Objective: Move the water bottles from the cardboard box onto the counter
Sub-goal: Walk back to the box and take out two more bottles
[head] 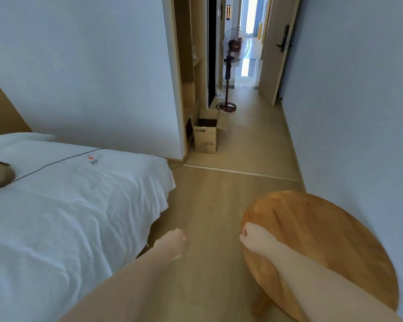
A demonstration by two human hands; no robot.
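far ahead, cardboard box (205,132), both hands (172,244) empty

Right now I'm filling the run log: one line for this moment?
stage: approach | box: open, on floor ahead | left hand: fisted, empty | right hand: fisted, empty | bottles: unseen

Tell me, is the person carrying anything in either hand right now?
Nothing. The left hand and right hand are both curled into empty fists, and the cardboard box sits far ahead on the floor.
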